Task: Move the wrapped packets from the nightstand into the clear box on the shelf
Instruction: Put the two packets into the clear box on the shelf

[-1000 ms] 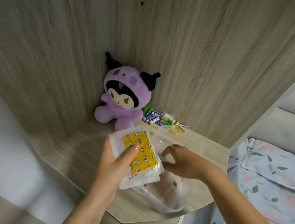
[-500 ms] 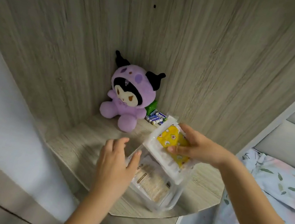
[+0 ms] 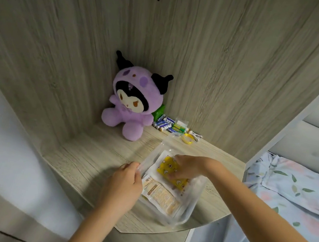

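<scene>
Shelf (image 3: pixel 94 159) carries the clear box (image 3: pixel 187 213), near its front edge for easy reach; left hand (image 3: pixel 123 184) curls on the box's left rim, likely bracing it; right hand (image 3: pixel 185 166) inside the box pinches the yellow packet (image 3: pixel 170 171), settling it atop the tan packet (image 3: pixel 163 198).

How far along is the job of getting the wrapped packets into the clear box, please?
Done: a tan packet lies in the clear box. In hand: the right hand presses the yellow packet in; the left hand holds the rim. The nightstand is out of view.
</scene>
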Demonstrator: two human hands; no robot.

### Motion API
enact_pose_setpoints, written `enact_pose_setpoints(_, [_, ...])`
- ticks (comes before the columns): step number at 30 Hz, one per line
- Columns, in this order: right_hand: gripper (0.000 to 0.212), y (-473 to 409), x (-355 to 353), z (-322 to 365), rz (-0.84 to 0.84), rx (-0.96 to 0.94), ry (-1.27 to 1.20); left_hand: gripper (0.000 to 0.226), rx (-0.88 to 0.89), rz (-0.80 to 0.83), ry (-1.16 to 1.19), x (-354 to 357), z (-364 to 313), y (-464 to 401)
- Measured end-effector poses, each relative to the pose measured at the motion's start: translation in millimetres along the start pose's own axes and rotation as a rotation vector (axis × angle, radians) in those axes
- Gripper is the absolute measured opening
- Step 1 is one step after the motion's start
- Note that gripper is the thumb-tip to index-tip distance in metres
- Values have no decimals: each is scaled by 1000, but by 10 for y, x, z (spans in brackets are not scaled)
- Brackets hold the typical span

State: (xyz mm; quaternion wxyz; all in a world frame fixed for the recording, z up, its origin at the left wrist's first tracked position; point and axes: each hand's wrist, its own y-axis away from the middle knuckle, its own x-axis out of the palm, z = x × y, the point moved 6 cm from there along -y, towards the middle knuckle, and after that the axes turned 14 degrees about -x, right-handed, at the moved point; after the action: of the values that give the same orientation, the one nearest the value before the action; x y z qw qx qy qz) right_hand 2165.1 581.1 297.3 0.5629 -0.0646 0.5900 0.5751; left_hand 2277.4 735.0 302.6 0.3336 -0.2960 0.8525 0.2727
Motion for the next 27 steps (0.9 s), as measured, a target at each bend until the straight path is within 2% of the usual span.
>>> enact_pose_setpoints(3, [67,24,18,62,-18,-54,-14,21,-15,13,17,36,24,-21])
enact_pose_setpoints(7, [52,128,-178,6,-168,-64,-79,25,-3,27,41,45,40,-24])
enact_pose_setpoints(11, [61,181,-381,-69,-352,15,46,25,-2,34,69,47,35,-19])
enact_pose_setpoints(16, [55,64,-120,-84,-142,37,-20,26,17,32,92,45,18,-14])
enact_pose_setpoints(22, [59,55,-66,-71,-57,24,-127,22,13,30,97,58,18,-26])
enact_pose_setpoints(27, [79,22,-22,-69,-109,51,-109,18,-2,26,113,71,18,-22])
